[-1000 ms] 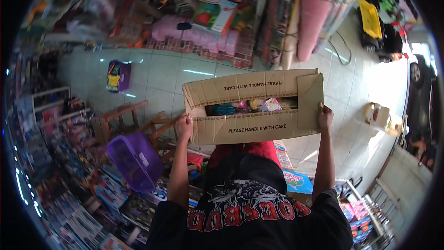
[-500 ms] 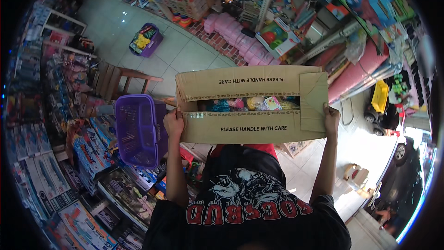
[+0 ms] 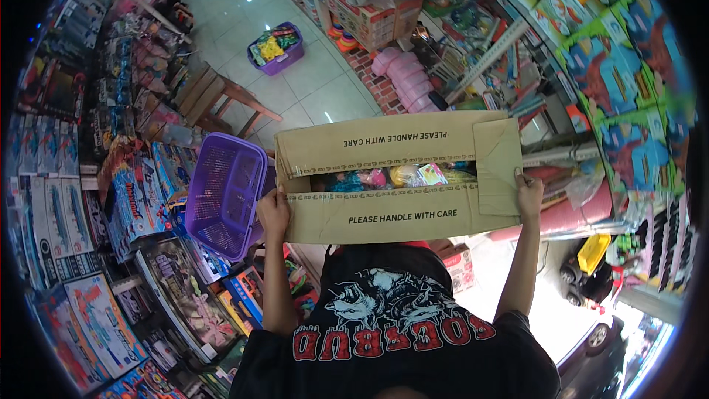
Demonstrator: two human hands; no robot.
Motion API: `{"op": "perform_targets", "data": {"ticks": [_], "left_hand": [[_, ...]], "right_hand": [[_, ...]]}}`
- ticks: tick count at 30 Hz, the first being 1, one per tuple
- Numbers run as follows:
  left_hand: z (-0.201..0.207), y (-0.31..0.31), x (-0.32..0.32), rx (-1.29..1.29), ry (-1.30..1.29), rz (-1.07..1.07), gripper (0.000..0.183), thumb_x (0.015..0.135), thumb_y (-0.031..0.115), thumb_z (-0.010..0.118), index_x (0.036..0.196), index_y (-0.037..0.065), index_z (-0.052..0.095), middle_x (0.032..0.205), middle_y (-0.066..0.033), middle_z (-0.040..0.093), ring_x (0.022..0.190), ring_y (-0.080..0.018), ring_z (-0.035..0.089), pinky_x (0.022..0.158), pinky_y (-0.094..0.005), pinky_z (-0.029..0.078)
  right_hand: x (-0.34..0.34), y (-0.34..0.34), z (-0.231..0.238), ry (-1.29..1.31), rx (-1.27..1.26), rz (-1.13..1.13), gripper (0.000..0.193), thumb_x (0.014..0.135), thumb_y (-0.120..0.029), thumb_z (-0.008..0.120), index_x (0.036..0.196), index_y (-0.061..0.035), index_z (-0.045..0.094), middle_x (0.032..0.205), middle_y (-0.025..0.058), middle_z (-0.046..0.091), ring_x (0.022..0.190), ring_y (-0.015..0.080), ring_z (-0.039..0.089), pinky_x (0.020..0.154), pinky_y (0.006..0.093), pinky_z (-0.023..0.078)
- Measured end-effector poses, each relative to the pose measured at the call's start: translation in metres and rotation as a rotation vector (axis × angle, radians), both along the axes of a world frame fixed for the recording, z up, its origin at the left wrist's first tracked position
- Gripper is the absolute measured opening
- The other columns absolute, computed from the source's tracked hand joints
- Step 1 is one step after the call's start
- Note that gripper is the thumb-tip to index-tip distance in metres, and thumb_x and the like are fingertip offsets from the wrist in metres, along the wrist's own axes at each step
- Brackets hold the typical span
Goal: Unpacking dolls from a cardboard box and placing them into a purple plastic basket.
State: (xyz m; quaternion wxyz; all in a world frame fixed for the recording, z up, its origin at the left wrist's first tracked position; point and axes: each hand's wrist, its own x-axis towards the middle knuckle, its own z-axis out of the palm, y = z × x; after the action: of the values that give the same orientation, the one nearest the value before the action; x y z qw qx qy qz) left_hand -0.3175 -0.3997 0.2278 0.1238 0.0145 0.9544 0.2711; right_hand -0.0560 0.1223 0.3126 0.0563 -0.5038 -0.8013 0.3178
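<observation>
Toy shop all round, seen from above: pale tiled floor (image 3: 310,81) far beyond the fingers, packed shelves of boxed toys (image 3: 96,199) out past the left fingers, stacked green dinosaur boxes (image 3: 628,96) up and out past the right fingers.

Long brown cardboard box (image 3: 399,177) held level in front of the chest, spanning from one hand to the other, top flaps folded back, open slot along the middle showing small colourful packed toys (image 3: 399,176) between the two sets of fingers.

Purple plastic basket (image 3: 221,196) just beside the left fingers on their outer side, tilted, mesh bottom showing. Wooden stool (image 3: 221,100) further out beyond that basket. Second, smaller purple basket (image 3: 275,48) full of bright toys on the floor, well apart from both hands. Pink stacked tubs (image 3: 406,81) beyond the box's far edge. Yellow toy vehicle (image 3: 591,255) below and outside the right fingers.

Left hand (image 3: 274,212) clamped on the box's left end, fingers curled round the near corner and pressed together on the cardboard. Right hand (image 3: 529,193) gripping the right end, fingers wrapped over the side flap, thumb against its face.
</observation>
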Motion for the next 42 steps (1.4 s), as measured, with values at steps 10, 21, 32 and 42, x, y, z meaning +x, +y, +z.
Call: {"op": "perform_targets", "data": {"ticks": [10, 21, 32, 42], "left_hand": [[0.024, 0.062, -0.027, -0.052, 0.105, 0.031, 0.033, 0.093, 0.025, 0.054, 0.079, -0.003, 0.064, 0.072, -0.0279, 0.059, 0.071, -0.0478, 0.059, 0.061, -0.0537, 0.041], [0.009, 0.092, -0.137, -0.042, 0.216, -0.037, 0.032, 0.094, 0.026, 0.054, 0.081, -0.001, 0.066, 0.069, -0.0262, 0.06, 0.069, -0.0463, 0.06, 0.06, -0.053, 0.043], [-0.019, 0.055, -0.296, -0.058, 0.187, -0.019, 0.036, 0.096, 0.03, 0.054, 0.087, -0.002, 0.067, 0.071, -0.0279, 0.06, 0.069, -0.0443, 0.062, 0.063, -0.0493, 0.044], [-0.003, -0.057, -0.387, -0.208, 0.284, 0.157, 0.032, 0.095, 0.029, 0.056, 0.098, 0.0, 0.07, 0.08, -0.0272, 0.064, 0.078, -0.0444, 0.064, 0.067, -0.0464, 0.048]], "right_hand": [[-0.036, 0.096, -0.043, 0.088, -0.023, 0.056, 0.04, 0.092, -0.026, 0.066, 0.075, 0.0091, 0.061, 0.059, 0.0028, 0.044, 0.062, 0.0123, 0.036, 0.057, 0.033, 0.035], [-0.128, 0.109, -0.034, 0.026, -0.007, 0.025, 0.043, 0.093, -0.029, 0.066, 0.072, 0.0083, 0.058, 0.062, 0.0014, 0.045, 0.064, 0.0107, 0.037, 0.059, 0.0307, 0.036], [-0.275, 0.054, -0.045, 0.061, 0.021, 0.022, 0.039, 0.092, -0.024, 0.066, 0.07, 0.0072, 0.06, 0.057, 0.0016, 0.045, 0.059, 0.0117, 0.039, 0.057, 0.0329, 0.035], [-0.427, -0.01, -0.08, 0.171, -0.173, 0.231, 0.04, 0.093, -0.025, 0.066, 0.068, 0.006, 0.062, 0.054, -0.0026, 0.044, 0.053, 0.0077, 0.034, 0.049, 0.0307, 0.028]]}}
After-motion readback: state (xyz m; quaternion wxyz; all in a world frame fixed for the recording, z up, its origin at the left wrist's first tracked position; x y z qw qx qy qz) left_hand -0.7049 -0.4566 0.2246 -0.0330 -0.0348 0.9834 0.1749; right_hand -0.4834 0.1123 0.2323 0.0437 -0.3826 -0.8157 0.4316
